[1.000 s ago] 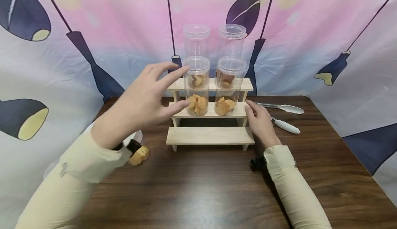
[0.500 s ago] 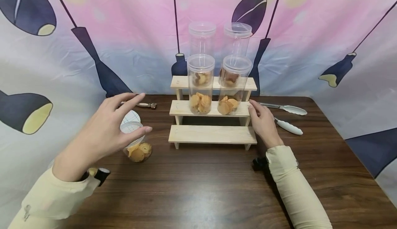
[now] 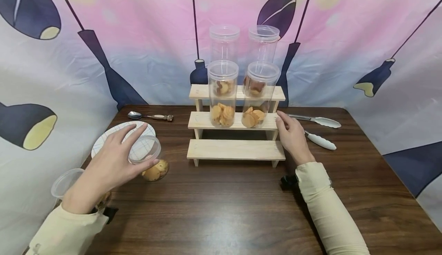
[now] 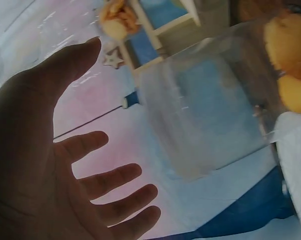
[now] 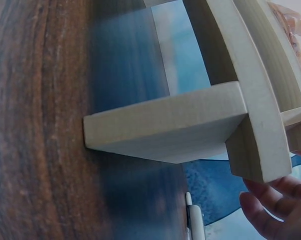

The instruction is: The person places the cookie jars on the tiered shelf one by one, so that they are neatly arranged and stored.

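My left hand (image 3: 107, 166) is at a clear lidded jar of cookies (image 3: 155, 169) on the left of the table. Its thumb and fingers are spread at the jar's lid. In the left wrist view the jar (image 4: 210, 110) lies beyond the fingers, with a gap between them. My right hand (image 3: 293, 138) is at the right end of a three-step wooden stand (image 3: 236, 149), fingers loosely bent. In the right wrist view the fingertips (image 5: 260, 212) meet the shelf's end. Several clear jars (image 3: 222, 115) holding cookies and snacks stand on the upper two steps.
Behind the left hand lies a plate with a grid pattern (image 3: 103, 139), with a spoon (image 3: 155, 116) beyond it. Another clear jar (image 3: 67, 182) stands by the left wrist. White-tipped tongs (image 3: 321, 140) lie right of the stand. A patterned cloth (image 3: 155, 55) hangs behind the table.
My left hand has moved from beside the stand's jars down and left to the jar on the table, uncovering the plate and spoon. My right hand stays at the stand's end.
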